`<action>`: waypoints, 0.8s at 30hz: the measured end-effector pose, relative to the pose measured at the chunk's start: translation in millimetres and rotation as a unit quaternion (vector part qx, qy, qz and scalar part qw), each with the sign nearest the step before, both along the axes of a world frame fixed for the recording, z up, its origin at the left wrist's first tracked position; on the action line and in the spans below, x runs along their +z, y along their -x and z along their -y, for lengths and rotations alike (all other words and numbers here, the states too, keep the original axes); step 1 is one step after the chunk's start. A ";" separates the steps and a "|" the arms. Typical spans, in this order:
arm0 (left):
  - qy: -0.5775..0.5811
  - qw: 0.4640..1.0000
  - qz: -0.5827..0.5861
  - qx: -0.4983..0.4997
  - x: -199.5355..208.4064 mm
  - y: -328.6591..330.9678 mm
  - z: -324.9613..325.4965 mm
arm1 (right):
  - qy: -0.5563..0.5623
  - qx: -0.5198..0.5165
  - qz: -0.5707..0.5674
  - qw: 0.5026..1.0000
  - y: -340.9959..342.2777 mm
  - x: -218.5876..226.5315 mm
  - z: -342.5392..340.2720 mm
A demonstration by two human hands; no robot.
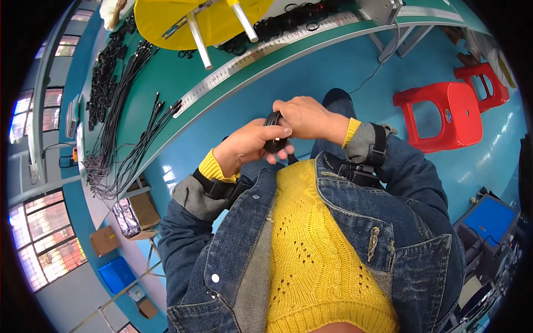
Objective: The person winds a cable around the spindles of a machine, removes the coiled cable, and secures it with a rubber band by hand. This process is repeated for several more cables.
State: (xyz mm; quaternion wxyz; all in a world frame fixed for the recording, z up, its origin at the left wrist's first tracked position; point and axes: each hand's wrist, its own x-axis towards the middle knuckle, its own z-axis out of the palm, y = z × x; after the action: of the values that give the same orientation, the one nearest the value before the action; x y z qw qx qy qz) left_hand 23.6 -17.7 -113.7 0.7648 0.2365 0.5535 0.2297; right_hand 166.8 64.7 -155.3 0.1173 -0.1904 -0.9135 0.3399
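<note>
A small coil of black cable (273, 120) is held between my two hands, off the front edge of the green-topped table (166, 80). Its lower loops rest on the fingers of my left hand (248, 145), with the thumb pressed across them. From the right, my right hand (311, 117) grips the coil's upper part, fingers curled in. Those fingertips are partly hidden behind the hand. On the table beyond lies a long bundle of black cables (125, 100), connector ends toward me. A yellow disc (161, 25) with metal rods stands at the far edge of view.
A long steel ruler (222, 75) runs along the table's front edge. Small black coils (102, 83) are heaped at the far left. Red plastic stools (452, 114) stand on the blue floor at right. Lower left are cardboard boxes (104, 240) and a blue bin (116, 276).
</note>
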 end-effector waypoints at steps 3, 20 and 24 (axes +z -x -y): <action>-0.001 0.994 -0.054 -0.093 -13.3 -3.1 -2.4 | -0.091 0.083 0.035 0.992 -1.2 4.1 -1.4; -0.119 0.978 -0.169 0.027 -20.8 -35.2 -7.1 | -0.049 0.045 -0.007 0.998 -15.0 9.7 -20.2; -0.180 0.964 -0.197 -0.003 -26.1 -29.9 -10.4 | -0.085 0.086 -0.082 0.989 -13.3 15.3 -31.3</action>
State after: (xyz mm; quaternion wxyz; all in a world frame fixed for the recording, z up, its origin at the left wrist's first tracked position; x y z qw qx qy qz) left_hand 53.5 -7.3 -139.8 0.5863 0.4125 0.6420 0.2719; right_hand 180.1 96.0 -140.0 0.1777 -0.0723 -0.9395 0.2839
